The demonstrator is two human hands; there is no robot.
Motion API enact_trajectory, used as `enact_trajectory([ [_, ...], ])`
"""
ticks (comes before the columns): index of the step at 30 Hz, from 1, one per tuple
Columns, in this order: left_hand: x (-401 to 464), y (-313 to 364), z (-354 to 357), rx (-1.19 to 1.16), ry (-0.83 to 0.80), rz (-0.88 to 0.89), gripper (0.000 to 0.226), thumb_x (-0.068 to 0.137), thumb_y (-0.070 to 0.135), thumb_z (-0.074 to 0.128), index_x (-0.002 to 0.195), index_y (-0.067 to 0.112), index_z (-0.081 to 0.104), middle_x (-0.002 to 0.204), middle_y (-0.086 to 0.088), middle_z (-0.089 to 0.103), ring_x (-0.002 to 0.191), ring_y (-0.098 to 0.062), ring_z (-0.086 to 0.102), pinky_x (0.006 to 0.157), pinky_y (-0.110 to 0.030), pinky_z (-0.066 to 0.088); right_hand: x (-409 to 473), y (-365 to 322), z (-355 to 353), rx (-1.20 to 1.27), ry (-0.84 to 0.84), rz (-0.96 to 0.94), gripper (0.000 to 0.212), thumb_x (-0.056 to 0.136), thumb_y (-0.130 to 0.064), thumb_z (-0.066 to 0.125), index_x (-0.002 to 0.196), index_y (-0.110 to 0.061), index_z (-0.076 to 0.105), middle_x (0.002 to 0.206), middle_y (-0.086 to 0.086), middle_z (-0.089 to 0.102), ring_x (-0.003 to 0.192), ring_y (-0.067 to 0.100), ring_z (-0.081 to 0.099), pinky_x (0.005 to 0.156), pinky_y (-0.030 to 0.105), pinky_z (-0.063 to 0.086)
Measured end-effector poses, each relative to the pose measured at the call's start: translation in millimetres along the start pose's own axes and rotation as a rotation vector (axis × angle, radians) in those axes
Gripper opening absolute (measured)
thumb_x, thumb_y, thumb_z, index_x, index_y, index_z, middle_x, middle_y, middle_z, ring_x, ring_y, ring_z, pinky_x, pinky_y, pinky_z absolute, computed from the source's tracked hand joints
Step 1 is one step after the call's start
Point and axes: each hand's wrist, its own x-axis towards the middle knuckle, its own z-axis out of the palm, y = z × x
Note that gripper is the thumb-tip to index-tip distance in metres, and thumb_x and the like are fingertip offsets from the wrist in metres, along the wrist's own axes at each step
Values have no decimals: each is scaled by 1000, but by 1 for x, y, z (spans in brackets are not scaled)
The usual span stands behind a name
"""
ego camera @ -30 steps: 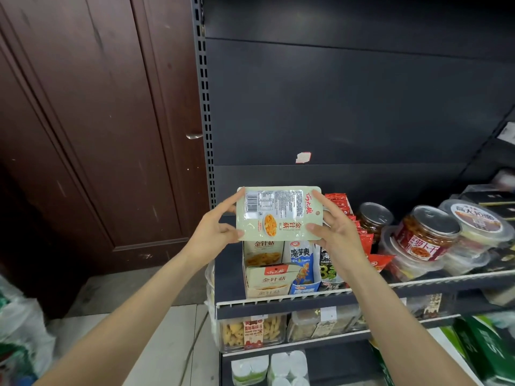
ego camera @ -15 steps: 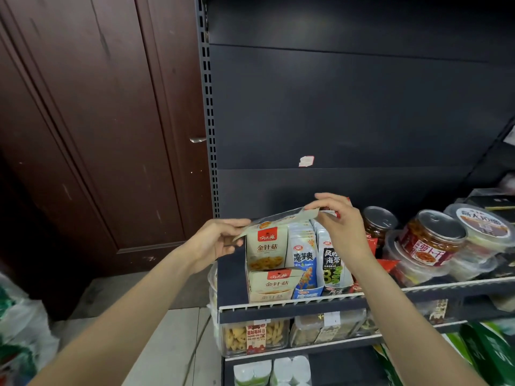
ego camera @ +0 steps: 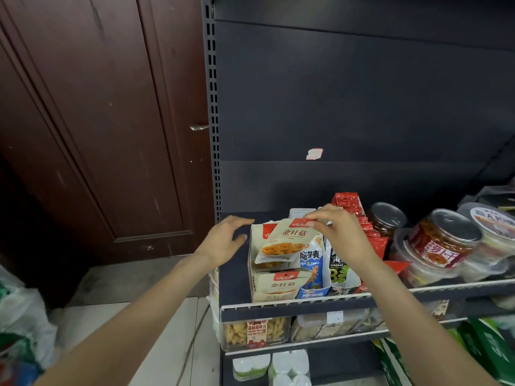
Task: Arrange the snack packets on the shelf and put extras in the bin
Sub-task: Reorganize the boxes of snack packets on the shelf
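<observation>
A pale green snack packet (ego camera: pixel 287 240) with a red label and a picture of yellow mushrooms stands tilted in the top of a matching open display box (ego camera: pixel 274 285) on the dark shelf (ego camera: pixel 292 303). My right hand (ego camera: pixel 338 235) pinches the packet's top right corner. My left hand (ego camera: pixel 227 238) hovers open just left of the box, touching nothing. A blue-and-white packet box (ego camera: pixel 310 271) and a black-and-green packet box (ego camera: pixel 340 271) stand right of it. Red packets (ego camera: pixel 351 204) stand in a row behind my right hand.
Jars with red labels (ego camera: pixel 443 240) and lidded tubs (ego camera: pixel 493 227) fill the shelf's right side. A clear box of snacks (ego camera: pixel 255 330) sits on the shelf below, white rolls (ego camera: pixel 287 366) lower still. A brown door (ego camera: pixel 97 121) stands left; a plastic bag (ego camera: pixel 19 324) lies at the lower left.
The packet went from held up flat in both hands down into the top of the display box, now face forward. My left hand let go and moved left.
</observation>
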Motion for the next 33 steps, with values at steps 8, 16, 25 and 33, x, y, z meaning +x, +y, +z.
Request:
enact_trajectory([
  [8,10,-10,5,-97,-57,1,41,95,3,48,133,18,52,127,0,59,114,-8,54,92,-12,37,16,4,28,-125,-222,32,22,92,-14,56,109,-16,70,101,-2,62,92,8,53,81,16,38],
  [16,20,-15,3,-170,-51,0,30,94,7,51,121,18,62,109,4,67,100,-8,61,85,-13,46,35,10,66,-206,-152,143,7,86,-18,66,89,-24,69,95,-5,69,93,13,63,80,36,52],
  [25,24,-21,8,-202,-29,28,26,93,9,54,115,19,65,103,5,67,95,-7,61,79,-5,44,48,20,81,-218,-24,114,30,84,-15,68,112,-20,60,114,0,58,101,18,57,80,32,49],
  [33,24,-16,11,-117,14,57,29,91,7,56,118,18,63,113,1,64,100,-9,60,90,-27,50,54,24,83,-328,-102,96,16,91,-18,59,106,-15,65,106,5,61,95,20,57,70,25,38],
])
